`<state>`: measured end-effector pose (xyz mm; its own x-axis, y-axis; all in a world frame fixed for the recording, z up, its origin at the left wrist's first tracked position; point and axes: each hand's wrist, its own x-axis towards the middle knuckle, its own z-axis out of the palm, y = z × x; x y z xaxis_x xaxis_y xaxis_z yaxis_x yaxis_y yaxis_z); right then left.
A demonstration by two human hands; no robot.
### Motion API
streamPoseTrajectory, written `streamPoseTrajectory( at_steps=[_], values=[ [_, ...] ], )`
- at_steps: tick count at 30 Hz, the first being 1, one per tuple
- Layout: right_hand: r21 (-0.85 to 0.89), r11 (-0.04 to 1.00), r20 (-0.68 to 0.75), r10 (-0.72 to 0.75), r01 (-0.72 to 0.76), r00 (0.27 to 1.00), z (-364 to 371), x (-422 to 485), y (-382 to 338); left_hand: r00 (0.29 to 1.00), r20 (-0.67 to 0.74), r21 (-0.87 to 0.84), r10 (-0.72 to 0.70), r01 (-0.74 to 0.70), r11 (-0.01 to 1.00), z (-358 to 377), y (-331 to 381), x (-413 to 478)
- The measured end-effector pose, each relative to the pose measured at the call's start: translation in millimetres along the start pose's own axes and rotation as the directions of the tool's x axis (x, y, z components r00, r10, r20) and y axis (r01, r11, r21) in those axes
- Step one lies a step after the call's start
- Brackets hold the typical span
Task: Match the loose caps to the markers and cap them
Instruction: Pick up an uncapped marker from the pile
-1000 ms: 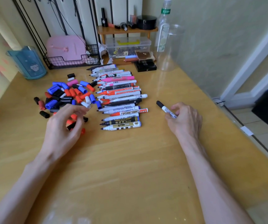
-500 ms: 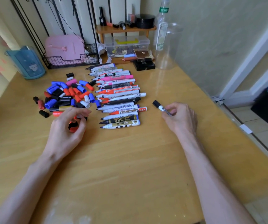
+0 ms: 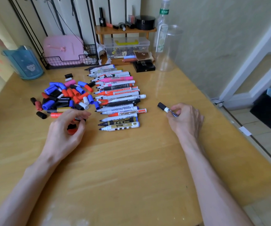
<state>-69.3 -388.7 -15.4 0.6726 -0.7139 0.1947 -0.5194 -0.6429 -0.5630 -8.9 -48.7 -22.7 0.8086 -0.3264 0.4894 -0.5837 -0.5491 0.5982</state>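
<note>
Fingers (image 3: 179, 106) of the right hand (image 3: 186, 119) are curled round the barrel of a black-capped marker (image 3: 165, 108). They hold it low over the tabletop (image 3: 131, 160), to the right of the others, with its cap pointing up and to the left.

From where the head camera looks, the left hand (image 3: 66, 132) sits at the near edge of the pile of loose caps (image 3: 63, 97). Its fingers (image 3: 82, 113) are bent over a red cap (image 3: 72, 131) and a black one beside it. I cannot tell whether they actually pinch either.

Blue, red, black, white and pink caps lie scattered left of centre. Just to their right is the row of markers (image 3: 120, 101), lying side by side with bare tips pointing left toward the caps.

Along the back wall stand a blue cup (image 3: 23, 62), a wire basket (image 3: 69, 61) with something pink in it, a small wooden shelf (image 3: 125, 30) over a clear box (image 3: 126, 46), and a clear plastic jar (image 3: 169, 49).
</note>
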Motion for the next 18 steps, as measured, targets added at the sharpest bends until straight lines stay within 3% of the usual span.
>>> streamPoseTrajectory(
  at_steps=[18],
  values=[
    [-0.051,0.997,-0.051,-0.066,0.064,0.996,4.0,-1.2,0.0,1.0,-0.013,0.007,0.021,-0.021,1.0,-4.5,0.2,-1.0]
  ],
)
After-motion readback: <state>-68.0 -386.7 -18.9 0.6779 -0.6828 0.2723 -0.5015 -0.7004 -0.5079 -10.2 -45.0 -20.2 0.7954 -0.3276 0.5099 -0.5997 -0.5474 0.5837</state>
